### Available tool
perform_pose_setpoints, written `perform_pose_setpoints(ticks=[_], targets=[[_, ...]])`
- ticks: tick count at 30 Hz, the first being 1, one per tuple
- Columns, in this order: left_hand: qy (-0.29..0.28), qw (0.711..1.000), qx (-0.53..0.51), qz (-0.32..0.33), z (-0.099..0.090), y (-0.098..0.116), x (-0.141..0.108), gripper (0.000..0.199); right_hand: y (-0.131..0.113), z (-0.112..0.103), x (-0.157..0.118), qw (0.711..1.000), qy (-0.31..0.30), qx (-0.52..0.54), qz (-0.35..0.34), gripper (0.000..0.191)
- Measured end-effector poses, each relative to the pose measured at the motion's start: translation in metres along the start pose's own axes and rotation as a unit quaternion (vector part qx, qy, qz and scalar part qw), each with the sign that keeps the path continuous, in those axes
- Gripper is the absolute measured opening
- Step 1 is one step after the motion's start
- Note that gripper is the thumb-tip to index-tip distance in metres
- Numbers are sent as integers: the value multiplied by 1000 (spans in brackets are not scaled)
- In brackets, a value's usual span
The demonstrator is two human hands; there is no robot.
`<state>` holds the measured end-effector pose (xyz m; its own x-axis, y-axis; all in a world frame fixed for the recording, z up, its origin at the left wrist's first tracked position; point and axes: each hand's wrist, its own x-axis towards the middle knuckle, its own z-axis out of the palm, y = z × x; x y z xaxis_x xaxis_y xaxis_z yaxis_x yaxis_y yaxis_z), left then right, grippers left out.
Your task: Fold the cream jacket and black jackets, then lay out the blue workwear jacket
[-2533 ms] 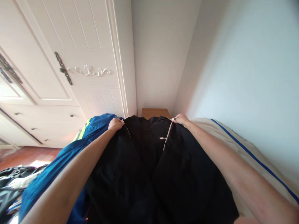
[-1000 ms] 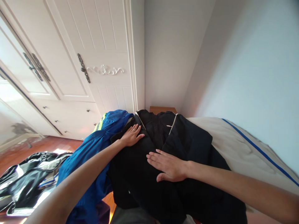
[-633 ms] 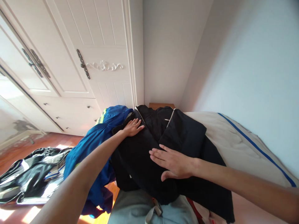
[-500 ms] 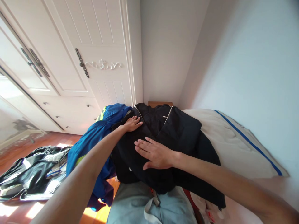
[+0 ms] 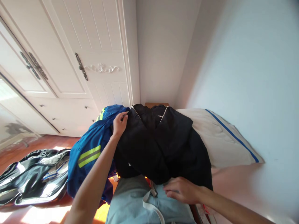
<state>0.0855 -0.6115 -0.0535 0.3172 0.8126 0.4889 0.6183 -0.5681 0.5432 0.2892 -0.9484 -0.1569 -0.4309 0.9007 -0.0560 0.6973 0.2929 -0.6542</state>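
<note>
A black jacket (image 5: 144, 149) lies spread in front of me, its collar side away from me and a small white print near the opening. My left hand (image 5: 119, 124) is closed in a pinch at the jacket's upper left edge, beside a blue garment (image 5: 88, 137) with yellow-and-grey reflective strips. At the jacket's near hem, my right hand (image 5: 183, 189) has its fingers curled over light grey-blue trousers (image 5: 130, 199) with a white drawstring (image 5: 149, 203). What the right fingers hold, if anything, cannot be made out.
A white wardrobe (image 5: 102, 40) with dark handles stands behind on the left. An open black bag (image 5: 30, 177) lies on the reddish wooden floor (image 5: 60, 141). A cream cushion-like item with a blue stripe (image 5: 224, 140) rests to the right, by the pale wall (image 5: 257, 77).
My left hand moved left from lying flat on the jacket and closed at its edge. My right hand came down toward me from the jacket's middle to its hem, fingers curling. A reflective strip shows more.
</note>
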Motion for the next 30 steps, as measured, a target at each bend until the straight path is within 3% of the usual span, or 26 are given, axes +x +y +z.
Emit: perform_pose_setpoints(ticks=[1,3,4,6,8,10,12,13,16,17,18,20,21,22,23,25,26,28,29,30], targets=[[73,995,-57,-28,-6,4,-19,46,10,15,-10,993,22,79,81,34],[203,966,-132,-86,-10,9,-69,39,30,48,-24,948,83,230,205,40],[243,953,-140,-114,-8,10,-98,36,38,64,-27,921,122,289,233,44],[271,938,-122,-177,5,7,-158,31,50,90,-29,883,179,353,253,52],[254,917,-86,-296,24,1,-212,37,53,107,-23,871,229,364,237,61],[164,882,-55,-438,45,-5,-252,50,51,116,-11,868,284,351,206,62],[94,875,-62,-471,63,-5,-276,53,49,118,5,854,333,353,185,53],[60,881,-68,-465,69,-3,-282,52,48,117,14,834,352,380,188,48],[-42,885,-149,-440,82,9,-285,46,49,109,38,732,393,516,207,35],[-59,861,-216,-456,84,14,-284,43,49,106,44,700,403,551,210,33],[-60,812,-309,-491,86,19,-283,40,49,103,48,678,408,574,210,33],[-31,654,-500,-567,90,27,-282,30,44,97,51,662,408,594,206,36],[-17,574,-568,-589,92,31,-283,24,39,95,51,640,409,617,207,38],[-14,514,-614,-599,94,34,-285,20,33,93,48,606,409,649,210,39],[-18,478,-640,-601,94,37,-287,17,24,91,45,565,407,685,214,41],[-34,444,-673,-591,93,40,-291,12,3,87,37,484,402,745,222,45],[-39,421,-694,-583,91,40,-294,13,-9,85,33,458,405,758,226,46],[-50,387,-730,-561,83,34,-301,20,-33,81,24,450,427,748,235,49],[-54,386,-741,-546,78,28,-306,23,-43,81,19,456,441,734,242,50],[-64,403,-745,-528,72,21,-313,26,-52,80,14,464,455,718,250,51]])
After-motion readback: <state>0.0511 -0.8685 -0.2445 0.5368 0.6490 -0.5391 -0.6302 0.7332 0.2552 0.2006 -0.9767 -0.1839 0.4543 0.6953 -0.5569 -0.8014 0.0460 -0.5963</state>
